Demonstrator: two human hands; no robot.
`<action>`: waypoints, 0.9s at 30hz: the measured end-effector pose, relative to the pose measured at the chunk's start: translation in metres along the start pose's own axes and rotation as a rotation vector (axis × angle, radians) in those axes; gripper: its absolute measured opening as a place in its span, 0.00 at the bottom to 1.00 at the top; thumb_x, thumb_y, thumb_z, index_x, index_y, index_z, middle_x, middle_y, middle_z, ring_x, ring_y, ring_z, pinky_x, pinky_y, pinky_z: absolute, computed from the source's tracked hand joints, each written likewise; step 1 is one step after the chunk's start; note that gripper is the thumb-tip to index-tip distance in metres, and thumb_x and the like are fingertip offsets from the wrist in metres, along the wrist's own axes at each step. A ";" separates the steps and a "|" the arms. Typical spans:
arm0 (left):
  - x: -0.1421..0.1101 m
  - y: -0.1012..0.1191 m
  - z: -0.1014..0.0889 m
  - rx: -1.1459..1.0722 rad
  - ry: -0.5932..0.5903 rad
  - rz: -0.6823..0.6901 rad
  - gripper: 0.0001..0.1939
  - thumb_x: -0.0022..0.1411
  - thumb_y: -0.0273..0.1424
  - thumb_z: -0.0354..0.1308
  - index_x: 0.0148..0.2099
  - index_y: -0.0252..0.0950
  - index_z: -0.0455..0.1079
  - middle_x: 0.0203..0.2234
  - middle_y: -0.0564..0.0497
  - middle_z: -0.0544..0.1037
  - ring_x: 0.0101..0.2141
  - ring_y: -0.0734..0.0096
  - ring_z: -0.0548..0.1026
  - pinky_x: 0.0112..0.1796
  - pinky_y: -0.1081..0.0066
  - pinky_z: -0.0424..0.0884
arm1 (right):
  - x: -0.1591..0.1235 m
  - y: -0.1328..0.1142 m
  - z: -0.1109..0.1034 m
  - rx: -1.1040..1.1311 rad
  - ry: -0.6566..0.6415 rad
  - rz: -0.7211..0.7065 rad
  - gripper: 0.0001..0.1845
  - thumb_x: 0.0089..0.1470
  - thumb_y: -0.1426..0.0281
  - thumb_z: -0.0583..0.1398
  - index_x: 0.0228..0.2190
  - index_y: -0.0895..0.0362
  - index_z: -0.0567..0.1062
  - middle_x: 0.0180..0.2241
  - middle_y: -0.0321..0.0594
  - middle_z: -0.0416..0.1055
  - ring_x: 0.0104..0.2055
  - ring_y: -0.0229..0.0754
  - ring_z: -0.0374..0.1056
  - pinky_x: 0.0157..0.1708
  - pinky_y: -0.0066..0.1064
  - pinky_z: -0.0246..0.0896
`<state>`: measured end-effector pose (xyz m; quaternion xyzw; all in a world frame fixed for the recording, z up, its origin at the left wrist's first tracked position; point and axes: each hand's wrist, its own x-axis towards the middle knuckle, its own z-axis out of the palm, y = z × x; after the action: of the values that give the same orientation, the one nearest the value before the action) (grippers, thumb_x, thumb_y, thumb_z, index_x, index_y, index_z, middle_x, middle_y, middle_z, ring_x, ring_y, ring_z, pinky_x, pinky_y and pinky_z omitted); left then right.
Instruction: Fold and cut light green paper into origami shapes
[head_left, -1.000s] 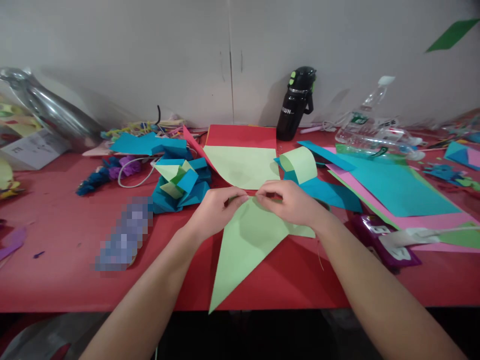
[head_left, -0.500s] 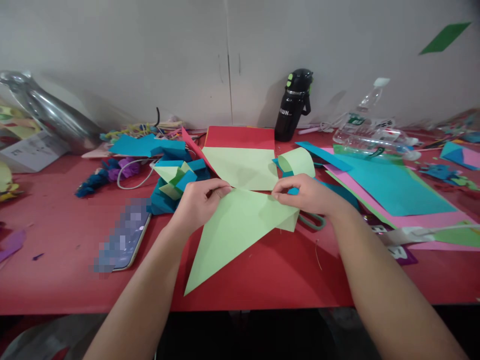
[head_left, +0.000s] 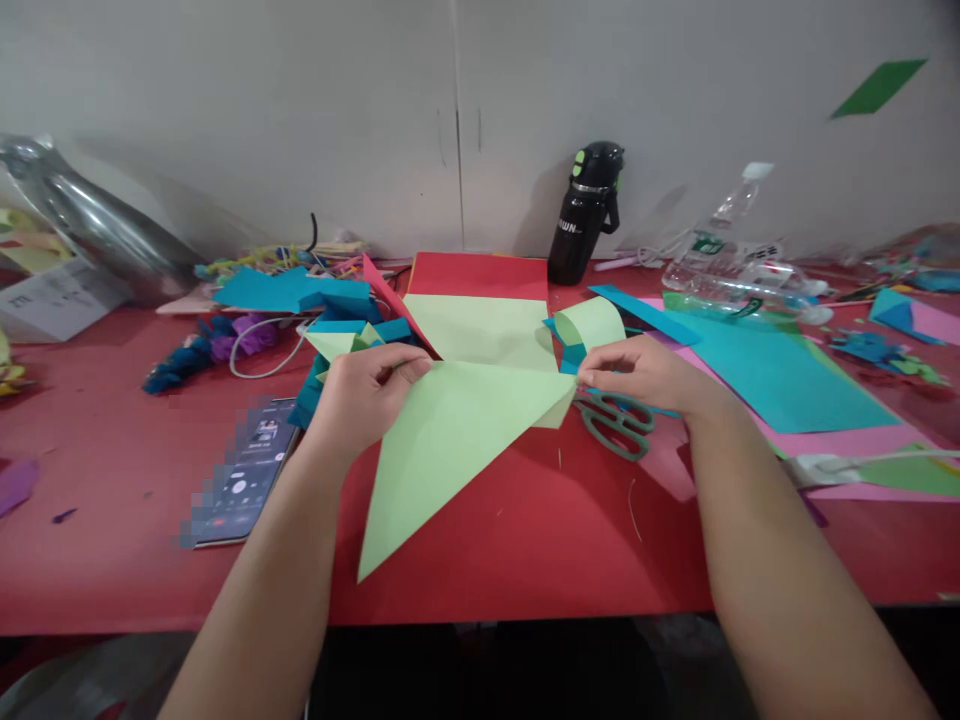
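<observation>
Pale green paper held folded over the counter | far edge spanned between left hand and right hand, pinched by both | long slanted edge directed from right hand to near-left tip, that tip being placed nearer left hand

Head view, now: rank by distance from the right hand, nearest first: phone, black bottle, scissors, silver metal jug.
From the right hand:
1. Scissors: on the table, just below the hand in the picture.
2. Black bottle: behind the hand, in front of the wall.
3. Phone: across on the left, by the left forearm.
4. Silver metal jug: far left, toward the back.
</observation>
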<state>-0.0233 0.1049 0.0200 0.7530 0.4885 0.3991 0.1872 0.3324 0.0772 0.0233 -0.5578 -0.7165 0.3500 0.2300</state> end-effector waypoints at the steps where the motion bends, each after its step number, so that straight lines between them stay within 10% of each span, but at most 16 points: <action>1: 0.001 -0.001 -0.001 -0.003 0.035 -0.004 0.11 0.63 0.39 0.61 0.37 0.39 0.80 0.31 0.52 0.82 0.31 0.67 0.76 0.31 0.71 0.69 | 0.000 0.003 -0.002 0.011 0.016 0.011 0.12 0.55 0.59 0.63 0.29 0.54 0.80 0.31 0.39 0.76 0.33 0.43 0.69 0.34 0.34 0.63; 7: 0.002 0.001 -0.004 -0.032 0.129 -0.025 0.09 0.61 0.37 0.62 0.35 0.38 0.79 0.23 0.54 0.76 0.23 0.73 0.69 0.23 0.73 0.62 | 0.010 0.004 0.011 0.268 0.283 -0.024 0.15 0.57 0.55 0.62 0.31 0.52 0.81 0.35 0.41 0.78 0.40 0.47 0.73 0.43 0.38 0.67; 12: 0.003 0.006 0.006 -0.250 0.092 -0.104 0.11 0.62 0.39 0.62 0.35 0.37 0.78 0.23 0.53 0.75 0.23 0.73 0.70 0.23 0.74 0.63 | 0.013 -0.014 0.032 0.713 0.088 -0.158 0.22 0.61 0.47 0.56 0.40 0.50 0.79 0.41 0.44 0.78 0.42 0.48 0.73 0.42 0.40 0.69; 18: 0.001 0.005 0.027 -0.638 0.014 -0.333 0.16 0.60 0.44 0.65 0.39 0.36 0.76 0.27 0.50 0.78 0.28 0.68 0.75 0.29 0.71 0.71 | 0.013 -0.027 0.044 0.850 0.162 -0.136 0.11 0.53 0.64 0.69 0.38 0.54 0.79 0.36 0.40 0.77 0.35 0.41 0.71 0.37 0.35 0.67; 27: -0.010 0.022 0.037 -0.209 -0.300 -0.106 0.09 0.63 0.35 0.59 0.41 0.37 0.78 0.40 0.47 0.80 0.41 0.62 0.78 0.43 0.63 0.74 | 0.016 -0.050 0.061 1.028 0.389 0.043 0.17 0.55 0.53 0.65 0.37 0.52 0.80 0.38 0.41 0.80 0.41 0.50 0.76 0.36 0.39 0.71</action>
<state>0.0164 0.0898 0.0083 0.7538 0.4499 0.3206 0.3558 0.2522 0.0712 0.0210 -0.4425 -0.3861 0.5499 0.5939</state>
